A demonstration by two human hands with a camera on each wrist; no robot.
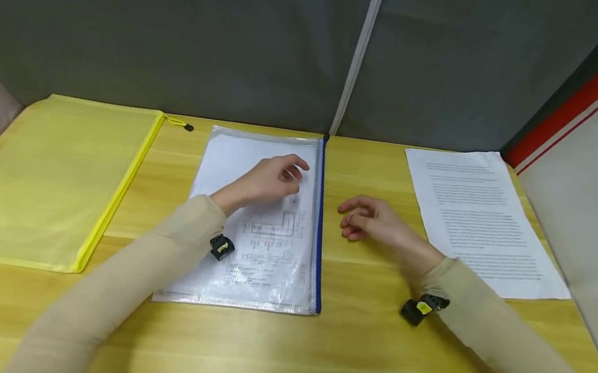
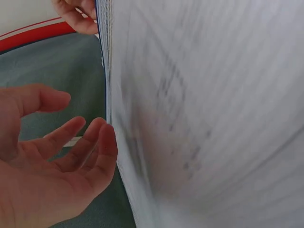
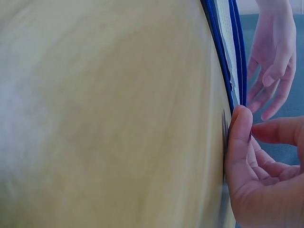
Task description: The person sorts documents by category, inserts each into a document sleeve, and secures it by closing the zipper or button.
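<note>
No text can be read anywhere. The loose sheet (image 1: 482,217) on the surface (image 1: 356,350) carries dense printed lines, too small to make out. The page inside the clear pouch (image 1: 261,226) shows a line drawing with tiny labels, likewise illegible, and in the wrist views its print is only a blur.

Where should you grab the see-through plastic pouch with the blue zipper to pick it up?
Probably the long blue zipper edge of the clear plastic zip pouch, coming from its right. The pouch lies flat on the wooden table, and that stiff edge faces the right hand hovering beside it, while the left hand is above the pouch.
</note>
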